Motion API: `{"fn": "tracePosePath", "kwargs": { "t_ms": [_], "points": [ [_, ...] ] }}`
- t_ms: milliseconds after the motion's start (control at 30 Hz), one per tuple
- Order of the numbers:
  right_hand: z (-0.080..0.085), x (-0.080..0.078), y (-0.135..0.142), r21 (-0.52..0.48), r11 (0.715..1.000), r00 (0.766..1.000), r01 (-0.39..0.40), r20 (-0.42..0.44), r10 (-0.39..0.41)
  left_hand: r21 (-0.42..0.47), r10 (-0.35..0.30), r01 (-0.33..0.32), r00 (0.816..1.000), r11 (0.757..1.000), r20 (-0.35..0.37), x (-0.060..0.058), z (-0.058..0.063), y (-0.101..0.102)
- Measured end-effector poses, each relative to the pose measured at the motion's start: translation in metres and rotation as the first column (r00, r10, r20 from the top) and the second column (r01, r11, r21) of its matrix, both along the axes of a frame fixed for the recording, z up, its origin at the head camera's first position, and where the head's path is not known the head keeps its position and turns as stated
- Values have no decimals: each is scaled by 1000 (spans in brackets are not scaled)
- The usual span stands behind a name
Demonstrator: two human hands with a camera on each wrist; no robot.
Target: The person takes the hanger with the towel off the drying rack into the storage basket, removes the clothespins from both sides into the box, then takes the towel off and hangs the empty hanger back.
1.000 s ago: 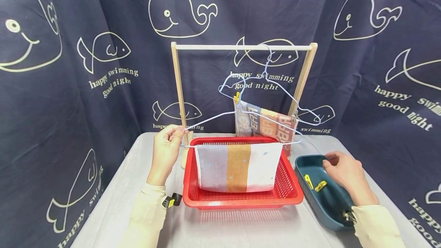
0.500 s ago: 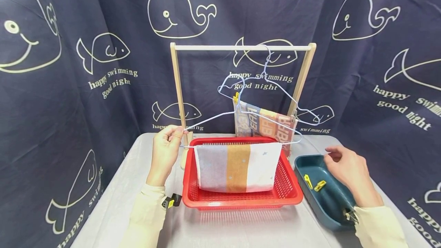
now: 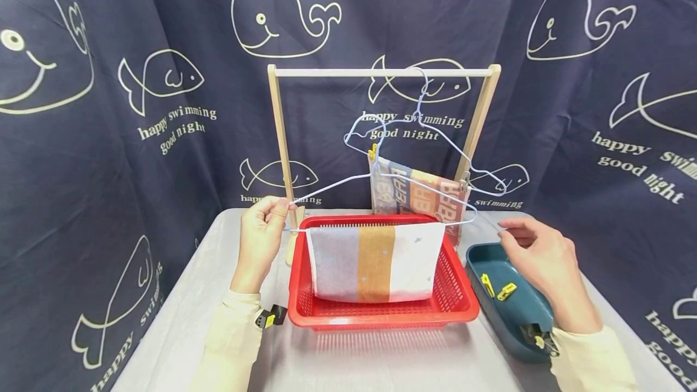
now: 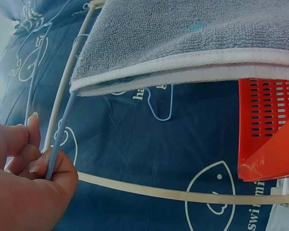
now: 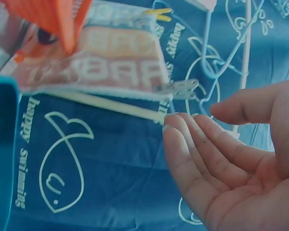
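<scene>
Left hand pinching the blue wire hanger!
The striped towel drapes across it, above the red basket; over the teal tray of yellow clips, the right hand hovers, thumb and fingers apart.

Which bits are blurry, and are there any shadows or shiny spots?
Head view: mostly crisp, with a soft shadow on the table in front of the red basket; left wrist view: pale glare top left, fuzzy loops clear on the grey towel; right wrist view: lettered towel blurry, right hand sharper.
</scene>
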State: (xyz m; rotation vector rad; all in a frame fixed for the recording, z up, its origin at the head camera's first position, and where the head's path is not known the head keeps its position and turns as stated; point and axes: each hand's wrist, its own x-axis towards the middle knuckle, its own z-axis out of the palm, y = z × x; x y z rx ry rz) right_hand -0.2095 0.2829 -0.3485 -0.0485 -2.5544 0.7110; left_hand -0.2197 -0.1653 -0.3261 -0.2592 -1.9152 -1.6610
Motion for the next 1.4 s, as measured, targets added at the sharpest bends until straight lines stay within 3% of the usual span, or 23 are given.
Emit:
{"fn": "tracePosePath", "kwargs": {
  "t_ms": [200,433,667,867,1033,1233,1400],
  "points": [
    [3,2,-17,-16,997,997,-81,15,81,12,-7,7,1000,1000,1,-2,-1,0],
    [1,0,-39,-109,973,976,-205,56,211,4,6,-6,1000,1000,1,-7,-4,-2],
    [-5,-9,-51,-241,930,944,-277,110,310,46,-12,13,1000,999,-11,-31,-30,-11],
    [-7,-16,-53,-255,926,929,-278,173,327,59,-9,10,1000,998,-11,-32,-30,-11],
    [-7,-21,-54,-289,904,907,-315,189,376,59,-23,24,999,998,-27,-29,-27,-11],
    [-9,-26,-56,-377,856,866,-353,216,452,52,-18,20,999,998,-36,-27,-26,-13],
    [-7,-29,-60,-392,844,852,-365,225,473,52,-27,29,999,998,-44,-28,-25,-14]
  ]
}}
